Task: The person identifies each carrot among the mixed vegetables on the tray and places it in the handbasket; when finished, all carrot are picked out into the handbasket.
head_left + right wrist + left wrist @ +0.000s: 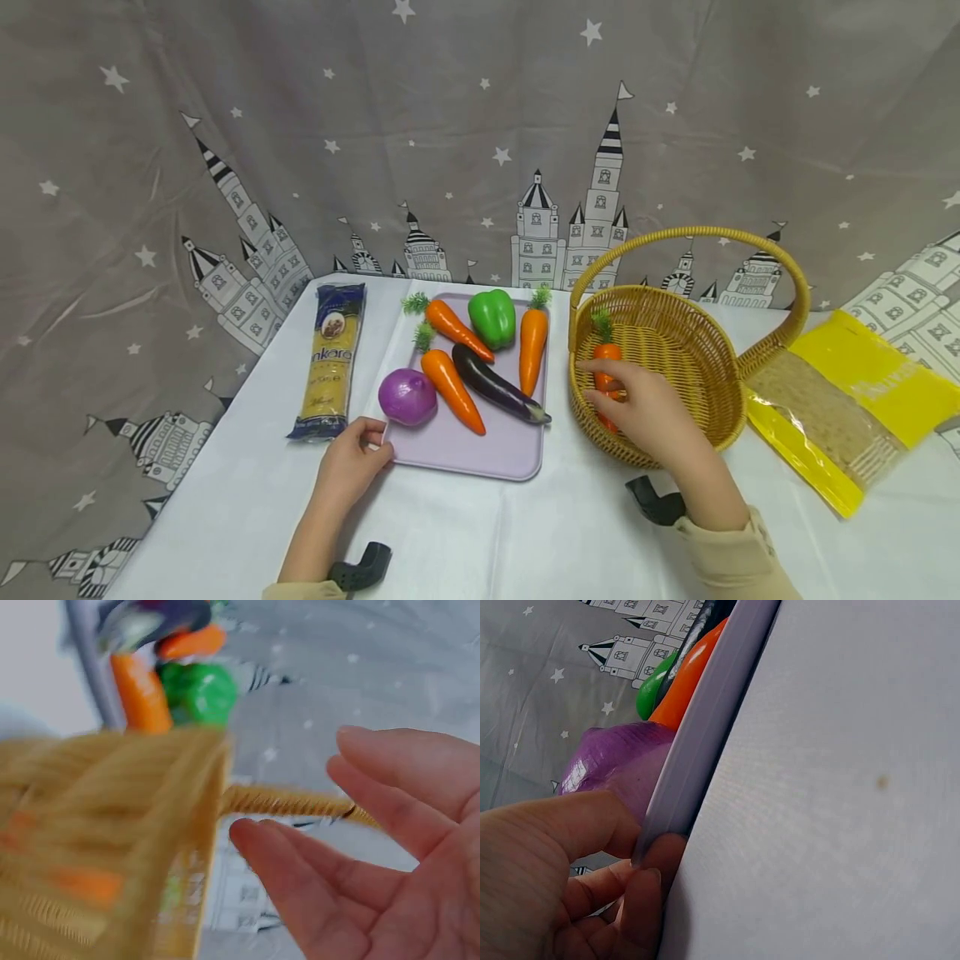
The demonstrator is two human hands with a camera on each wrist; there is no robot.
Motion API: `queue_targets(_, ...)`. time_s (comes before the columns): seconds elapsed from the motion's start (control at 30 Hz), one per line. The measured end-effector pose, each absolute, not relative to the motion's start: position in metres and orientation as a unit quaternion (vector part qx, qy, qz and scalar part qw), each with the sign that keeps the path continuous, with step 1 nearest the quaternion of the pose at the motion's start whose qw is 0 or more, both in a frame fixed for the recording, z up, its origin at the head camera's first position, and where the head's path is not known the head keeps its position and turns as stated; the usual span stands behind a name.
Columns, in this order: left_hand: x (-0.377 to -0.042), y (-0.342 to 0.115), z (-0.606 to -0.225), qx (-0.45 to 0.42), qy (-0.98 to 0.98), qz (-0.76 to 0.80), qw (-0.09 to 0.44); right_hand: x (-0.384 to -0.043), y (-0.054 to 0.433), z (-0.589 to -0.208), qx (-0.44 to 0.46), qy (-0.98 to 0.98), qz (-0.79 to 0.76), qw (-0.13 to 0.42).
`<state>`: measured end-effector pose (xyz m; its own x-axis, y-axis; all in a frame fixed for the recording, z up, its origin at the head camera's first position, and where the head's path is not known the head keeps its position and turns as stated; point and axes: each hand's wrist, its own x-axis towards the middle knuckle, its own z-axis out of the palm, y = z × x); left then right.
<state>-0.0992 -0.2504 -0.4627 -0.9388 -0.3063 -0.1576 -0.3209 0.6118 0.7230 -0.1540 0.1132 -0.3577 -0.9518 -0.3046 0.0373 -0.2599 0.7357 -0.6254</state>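
Observation:
At the near left corner of a pale purple tray (472,458), my left hand (351,462) pinches the rim between thumb and fingers. The tray bears a purple onion (407,397), three carrots (453,392) with green tops, an eggplant (495,385) and a green bell pepper (492,319). Over the near left part of a wicker basket (693,367) is my right hand (651,408), its fingers and thumb apart with nothing between them in the right wrist view. Another carrot (607,355) lies inside the basket, partly hidden by that hand.
Left of the tray lies a pasta packet (330,358) with blue ends. A yellow packet (847,400) with a see-through window lies to the right of the basket. The basket's tall handle (701,232) arches upward. A grey castle-print curtain (435,125) hangs behind the white table.

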Motion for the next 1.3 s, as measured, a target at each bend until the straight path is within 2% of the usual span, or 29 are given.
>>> queue_targets(0.13,-0.099,-0.252,-0.463,-0.173,0.898,0.405,0.007,-0.151,0.094,-0.353,-0.175,0.914,-0.364,0.041)
queue_targets(0.33,-0.099,-0.252,-0.463,-0.17,0.898,0.406,0.008,-0.153,0.061,-0.367,-0.222,0.886,-0.401,0.076)
queue_targets(0.67,-0.099,-0.251,-0.462,-0.167,0.899,0.404,0.005,-0.162,0.011,-0.389,-0.288,0.882,-0.357,0.106)
queue_targets(1.3,-0.098,-0.251,-0.461,-0.169,0.898,0.405,0.005,-0.165,-0.04,-0.427,-0.281,0.92,-0.264,0.069)
